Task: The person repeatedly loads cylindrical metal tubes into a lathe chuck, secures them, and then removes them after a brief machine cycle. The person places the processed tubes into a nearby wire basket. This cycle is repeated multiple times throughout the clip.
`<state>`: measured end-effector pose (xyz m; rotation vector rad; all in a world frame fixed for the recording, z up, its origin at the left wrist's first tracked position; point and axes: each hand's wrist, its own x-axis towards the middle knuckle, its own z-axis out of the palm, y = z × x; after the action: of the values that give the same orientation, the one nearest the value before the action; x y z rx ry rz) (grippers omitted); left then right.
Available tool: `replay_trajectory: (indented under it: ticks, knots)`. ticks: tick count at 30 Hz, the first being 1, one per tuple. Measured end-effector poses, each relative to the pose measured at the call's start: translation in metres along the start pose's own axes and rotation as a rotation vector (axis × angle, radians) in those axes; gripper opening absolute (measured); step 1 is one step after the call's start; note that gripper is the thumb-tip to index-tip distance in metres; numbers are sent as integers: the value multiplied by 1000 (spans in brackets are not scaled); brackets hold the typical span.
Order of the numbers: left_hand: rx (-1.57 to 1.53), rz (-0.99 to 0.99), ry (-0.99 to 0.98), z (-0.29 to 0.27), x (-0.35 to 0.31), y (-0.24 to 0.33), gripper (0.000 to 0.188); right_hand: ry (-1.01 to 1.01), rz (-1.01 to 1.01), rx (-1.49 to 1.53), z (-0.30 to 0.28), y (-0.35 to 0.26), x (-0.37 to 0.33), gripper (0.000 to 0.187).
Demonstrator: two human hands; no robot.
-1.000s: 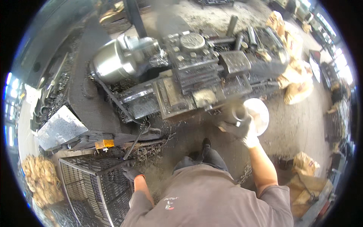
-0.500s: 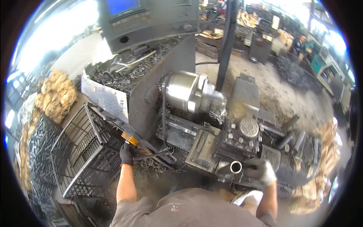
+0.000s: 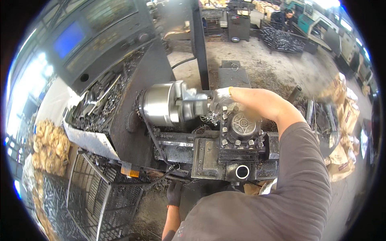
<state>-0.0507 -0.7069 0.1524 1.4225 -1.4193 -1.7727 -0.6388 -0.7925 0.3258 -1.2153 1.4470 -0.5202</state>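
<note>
A lathe chuck [image 3: 157,105], a shiny steel cylinder with stepped jaws [image 3: 192,102], stands left of the tool post. My right hand [image 3: 222,97], in a whitish and grey glove, reaches over the tool post [image 3: 242,125] to the outer end of the jaws. It is smeared by motion, and its fingers and anything in them cannot be made out. Curled metal shavings [image 3: 210,118] hang just below it. My left hand [image 3: 174,194], in a dark glove, is low in front of the lathe bed with its fingers stretched out. Nothing shows in it.
An orange block [image 3: 130,172] sits left of my left hand, above a wire-mesh cage [image 3: 105,201]. A short open tube [image 3: 242,172] faces up at the lathe's front. Shavings fill the tray [image 3: 90,140] at left. Sacks [image 3: 341,156] stand at right. A person [image 3: 283,20] bends over a far bin.
My right hand has gone from beside the open tube up and across to the jaws. My left hand has left the orange block and moved right and down. The view has shifted.
</note>
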Motion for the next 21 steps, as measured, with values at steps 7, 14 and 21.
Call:
replay_trajectory:
  ticks: [7,14,21]
  knots:
    - [-210,-271,275,-81,-18,-87,18,1224,802,-962,-157,65,-157,31]
    - [-39,-147,153,-93,28,-77,17,238,222,-784,-60,85,-162,41]
    - [754,238,111,-30,24,44,23,1086,619,-960,-83,82,-158,23]
